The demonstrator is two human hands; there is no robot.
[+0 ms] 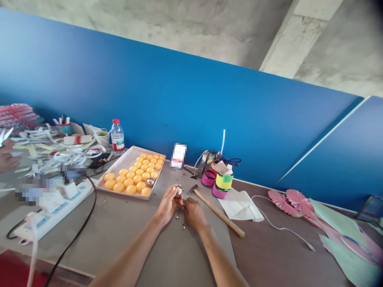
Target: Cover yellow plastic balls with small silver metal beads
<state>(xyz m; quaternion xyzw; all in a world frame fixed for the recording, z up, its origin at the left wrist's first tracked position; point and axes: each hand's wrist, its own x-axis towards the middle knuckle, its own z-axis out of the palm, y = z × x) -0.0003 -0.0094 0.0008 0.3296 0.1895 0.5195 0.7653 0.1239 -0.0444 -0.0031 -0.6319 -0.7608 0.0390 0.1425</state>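
Note:
A small shiny silver ball (178, 191) is gripped in the fingers of my left hand (168, 205), just above the table. My right hand (194, 212) is close beside it on the right, its fingers bent and pressed together; anything between them is too small or hidden to make out. Below and between my hands lie several tiny metal pieces (183, 226). To the left, a shallow cardboard tray (112, 159) contains many orange balls (131, 189) and one similar silver ball (150, 182).
A hammer (220, 213) lies right of my hands. Behind it stand colourful containers (224, 182). A bottle (117, 137), a power strip (64, 207) with cables and tangled white strips (72, 159) occupy the left. Another person's hand (7, 155) holds scissors at far left. Folded paper (299, 203) lies right.

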